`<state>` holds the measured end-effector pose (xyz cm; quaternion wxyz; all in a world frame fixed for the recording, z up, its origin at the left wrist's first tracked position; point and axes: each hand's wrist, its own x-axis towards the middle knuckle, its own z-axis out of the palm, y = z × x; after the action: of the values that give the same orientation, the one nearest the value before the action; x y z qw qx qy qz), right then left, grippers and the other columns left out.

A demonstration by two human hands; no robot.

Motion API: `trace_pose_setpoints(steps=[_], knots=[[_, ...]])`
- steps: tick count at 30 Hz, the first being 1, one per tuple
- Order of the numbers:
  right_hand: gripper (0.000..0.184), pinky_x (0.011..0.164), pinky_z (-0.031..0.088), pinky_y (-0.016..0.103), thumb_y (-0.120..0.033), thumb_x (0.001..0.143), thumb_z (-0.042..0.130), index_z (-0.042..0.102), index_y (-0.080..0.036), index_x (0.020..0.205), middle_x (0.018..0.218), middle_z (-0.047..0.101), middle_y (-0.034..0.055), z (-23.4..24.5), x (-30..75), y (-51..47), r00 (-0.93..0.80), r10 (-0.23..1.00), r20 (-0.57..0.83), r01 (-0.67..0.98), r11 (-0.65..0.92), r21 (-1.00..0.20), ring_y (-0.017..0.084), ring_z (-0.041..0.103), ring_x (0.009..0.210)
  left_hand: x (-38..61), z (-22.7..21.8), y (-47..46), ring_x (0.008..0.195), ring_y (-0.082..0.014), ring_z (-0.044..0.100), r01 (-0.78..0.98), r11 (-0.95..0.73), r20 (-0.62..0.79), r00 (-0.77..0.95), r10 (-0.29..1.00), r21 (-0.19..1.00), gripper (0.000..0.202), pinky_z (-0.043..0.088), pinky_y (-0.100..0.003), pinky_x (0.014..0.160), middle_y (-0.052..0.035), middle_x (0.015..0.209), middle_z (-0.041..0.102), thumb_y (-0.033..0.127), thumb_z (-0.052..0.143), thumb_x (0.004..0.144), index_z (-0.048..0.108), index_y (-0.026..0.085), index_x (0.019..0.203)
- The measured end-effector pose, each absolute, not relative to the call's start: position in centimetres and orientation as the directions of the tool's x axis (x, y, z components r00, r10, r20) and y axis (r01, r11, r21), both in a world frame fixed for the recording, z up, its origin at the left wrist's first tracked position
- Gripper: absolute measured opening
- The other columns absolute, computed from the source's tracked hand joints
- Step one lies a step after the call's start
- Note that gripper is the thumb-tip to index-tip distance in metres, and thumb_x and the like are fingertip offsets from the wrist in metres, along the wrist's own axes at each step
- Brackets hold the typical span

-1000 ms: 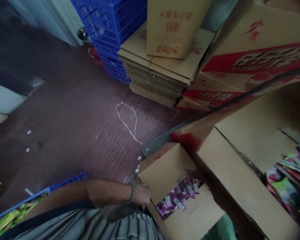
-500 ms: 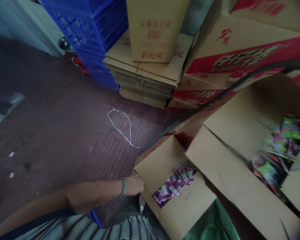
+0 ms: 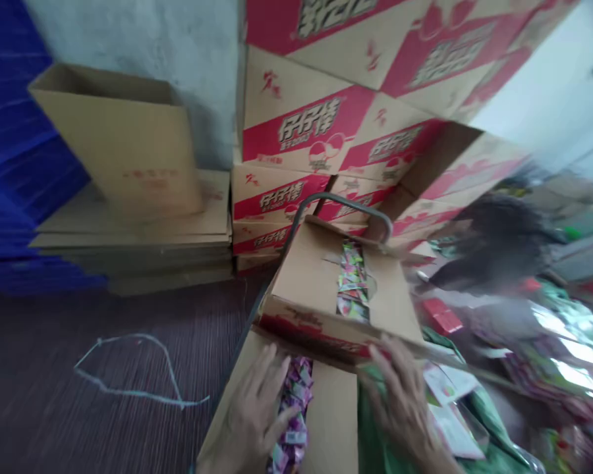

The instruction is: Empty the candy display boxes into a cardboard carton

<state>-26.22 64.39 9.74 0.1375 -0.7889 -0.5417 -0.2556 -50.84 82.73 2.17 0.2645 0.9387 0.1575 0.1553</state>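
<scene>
Resting on near box: the left hand (image 3: 257,421) lies flat at the bottom centre of the frame, fingers spread on the left flap of the near carton (image 3: 333,421), holding nothing; the open palm seems to press the flap down so the slot stays open.
Purple packets: purple sweet packets (image 3: 294,411) show in the gap between the flaps, just right of the left fingers, touching them.
Right hand: the right hand (image 3: 400,401), lower centre-right, fingers open, rests on the front edge of the upper carton (image 3: 311,276), likely steadying it.
Upper carton: its flaps are parted, with green and pink packets (image 3: 352,280) in the gap; a grey curved handle (image 3: 346,203) arches behind it.
Backdrop: red-printed cartons (image 3: 301,131) are stacked against the wall at upper centre; flattened cardboard (image 3: 133,243) is piled at left under an open empty box (image 3: 118,145).
Floor: a loop of white string (image 3: 128,368) lies at lower left.
Right edge: blurred, cannot tell.
</scene>
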Motion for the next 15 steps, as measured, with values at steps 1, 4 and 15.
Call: trace_pose_setpoints(steps=[1,4,15], knots=[[0.068,0.113,0.044,0.053,-0.034,0.105,0.046,0.019,-0.033,0.167,0.158,0.046,0.0139,11.2,-24.3,65.5,0.294,0.758,0.582,0.899,-0.426,0.101,0.033,0.039,0.150,-48.4,3.8,84.0,0.160,-0.0360,0.021,0.207,-0.835,0.301,0.867,0.398,0.510,0.070,0.034,-0.055,0.126,-0.0131,0.173,0.020,0.047,0.050,0.101,0.028,0.027,0.165],[0.063,0.123,0.028,0.055,-0.040,0.107,0.042,0.026,-0.025,0.166,0.171,0.023,0.0144,13.3,-17.5,70.1,0.429,0.728,0.535,0.784,-0.594,0.180,0.033,0.016,0.159,-40.0,7.1,87.7,0.161,-0.0371,0.016,0.250,-0.852,0.358,0.826,0.435,0.460,0.063,0.028,-0.058,0.127,-0.0116,0.174,0.021,0.049,0.049,0.101,0.040,0.028,0.160],[0.069,0.126,0.008,0.061,-0.063,0.106,0.032,0.030,-0.026,0.164,0.172,0.018,0.0167,3.6,-10.9,75.6,0.807,0.580,0.112,0.586,-0.765,-0.265,0.035,0.007,0.160,-30.5,3.4,91.8,0.155,-0.0436,0.025,0.569,-0.814,0.112,0.807,0.580,0.118,0.067,0.027,-0.064,0.119,-0.0229,0.166,0.034,0.062,0.037,0.100,0.050,0.024,0.154]])
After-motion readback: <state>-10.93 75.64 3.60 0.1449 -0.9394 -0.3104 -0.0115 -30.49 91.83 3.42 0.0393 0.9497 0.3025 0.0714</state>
